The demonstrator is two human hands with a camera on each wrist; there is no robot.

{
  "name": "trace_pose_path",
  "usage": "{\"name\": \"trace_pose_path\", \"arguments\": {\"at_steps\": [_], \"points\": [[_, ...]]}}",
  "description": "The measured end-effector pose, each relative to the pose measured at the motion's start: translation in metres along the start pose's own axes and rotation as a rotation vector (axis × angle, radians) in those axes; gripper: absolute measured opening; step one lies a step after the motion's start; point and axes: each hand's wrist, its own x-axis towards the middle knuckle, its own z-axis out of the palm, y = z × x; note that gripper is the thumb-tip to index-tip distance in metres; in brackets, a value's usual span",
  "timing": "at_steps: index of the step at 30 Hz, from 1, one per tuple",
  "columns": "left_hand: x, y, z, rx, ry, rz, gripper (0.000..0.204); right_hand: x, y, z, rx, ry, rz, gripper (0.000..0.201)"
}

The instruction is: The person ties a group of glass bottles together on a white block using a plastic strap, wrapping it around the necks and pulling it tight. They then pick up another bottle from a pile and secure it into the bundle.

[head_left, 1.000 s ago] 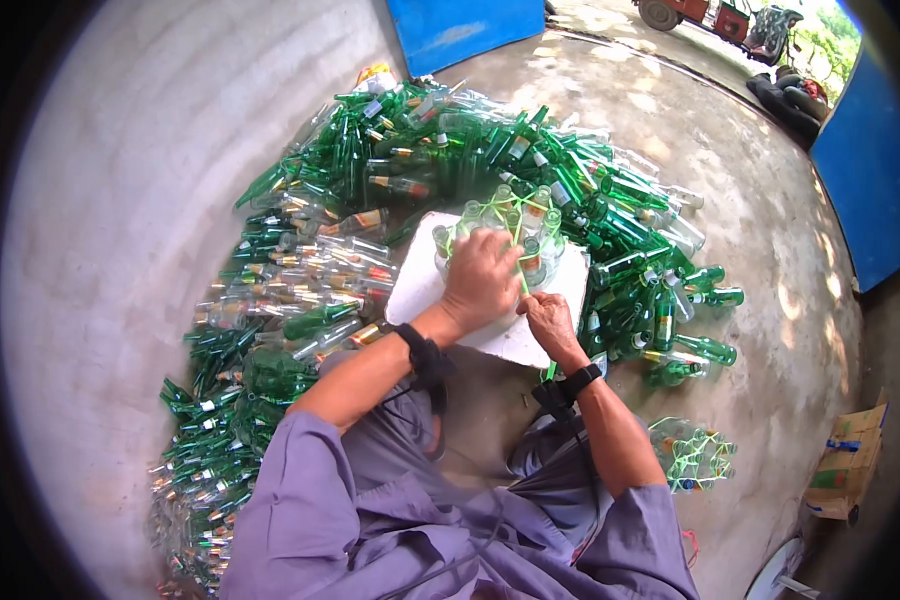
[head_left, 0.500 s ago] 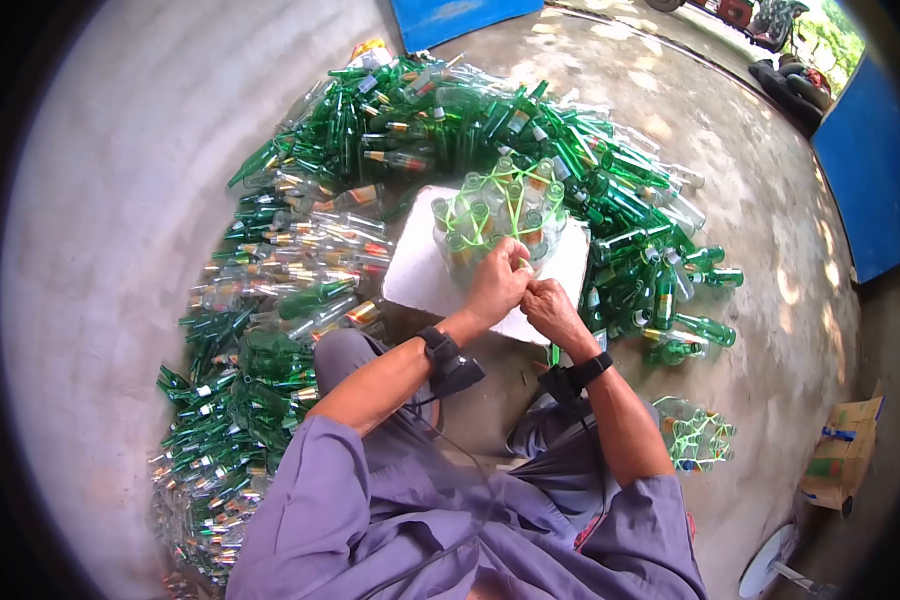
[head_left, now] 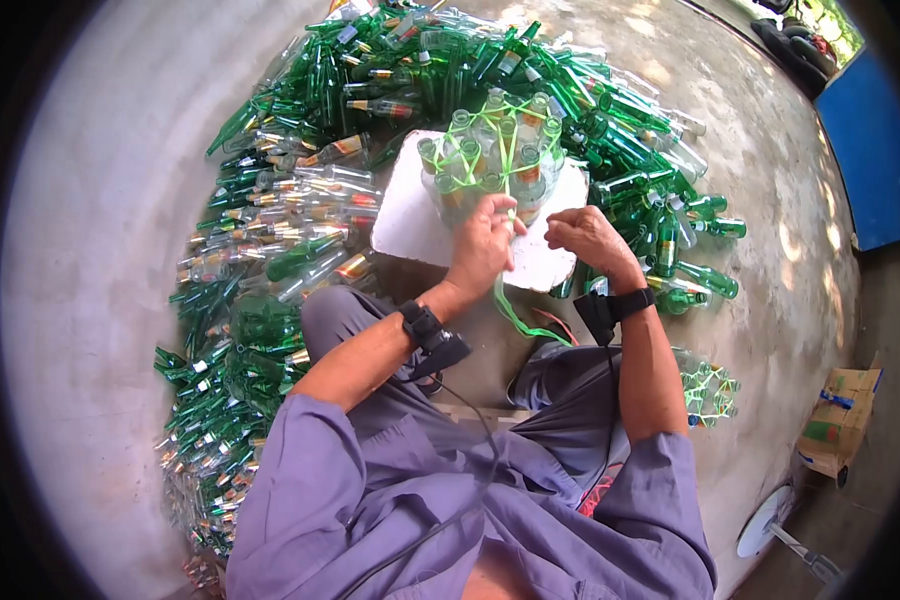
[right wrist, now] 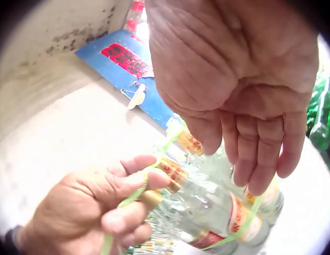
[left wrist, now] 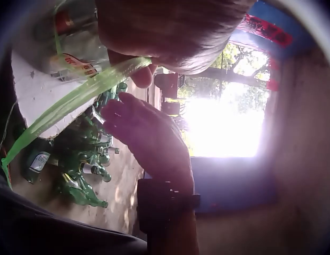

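Note:
A cluster of clear glass bottles, laced together round the necks with green plastic strap, stands upright on a white board. My left hand is at the near side of the cluster and pinches the strap between thumb and fingers. In the left wrist view a flat length of strap runs down from that hand, and its tail hangs past the board's near edge. To the right, my right hand is apart from the strap. Its fingers hang loosely bent and hold nothing.
Heaps of green and clear bottles lie left, behind and right of the board. Another strapped bottle bundle stands by the right knee. Farther right are a cardboard box and a fan. Cables hang from both wrist straps.
Both hands were together at the strap near the bottles. The right hand has let go and moved off to the right; the left still pinches the strap. The head view has tilted down.

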Motion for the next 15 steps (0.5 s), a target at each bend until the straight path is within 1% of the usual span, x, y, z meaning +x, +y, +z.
{"name": "trace_pose_path", "arguments": {"at_steps": [2, 3, 4, 6, 7, 8, 10, 11, 12, 13, 14, 15], "points": [[-0.005, -0.004, 0.005, 0.014, 0.009, 0.003, 0.022, 0.002, -0.014, 0.003, 0.445, 0.1, 0.065, 0.032], [-0.007, -0.007, 0.007, 0.027, 0.019, 0.001, 0.019, 0.004, -0.022, 0.007, 0.513, 0.127, 0.026, 0.033], [-0.006, -0.009, 0.009, 0.03, 0.019, 0.012, 0.019, 0.007, -0.03, 0.009, 0.619, 0.063, -0.014, 0.028], [-0.004, -0.007, 0.011, 0.209, 0.054, 0.091, 0.015, 0.02, -0.033, 0.02, 0.714, 0.076, -0.014, 0.027], [-0.005, -0.001, 0.013, 0.149, 0.051, 0.014, 0.017, 0.026, -0.035, 0.023, 0.639, 0.077, -0.035, 0.026], [-0.005, -0.001, 0.014, 0.15, 0.054, 0.022, 0.017, 0.03, -0.037, 0.026, 0.597, 0.084, -0.045, 0.026], [-0.004, -0.007, 0.016, 0.096, 0.054, -0.024, 0.019, 0.029, -0.059, 0.028, 0.646, 0.127, -0.01, 0.028], [-0.002, -0.014, 0.015, 0.17, 0.055, -0.005, 0.022, 0.031, -0.062, 0.033, 0.645, 0.127, -0.015, 0.028], [-0.003, -0.012, 0.016, 0.172, 0.057, 0.0, 0.022, 0.036, -0.061, 0.04, 0.628, 0.246, 0.027, 0.027], [-0.006, -0.008, 0.019, 0.244, 0.054, 0.051, 0.02, 0.041, -0.057, 0.045, 0.611, 0.365, 0.069, 0.028], [-0.009, -0.004, 0.02, 0.315, 0.051, 0.101, 0.019, 0.046, -0.05, 0.052, 0.611, 0.366, 0.063, 0.028], [-0.013, 0.01, 0.021, 0.323, 0.009, -0.053, 0.016, 0.053, -0.039, 0.06, 0.626, 0.437, 0.05, 0.028]]}}
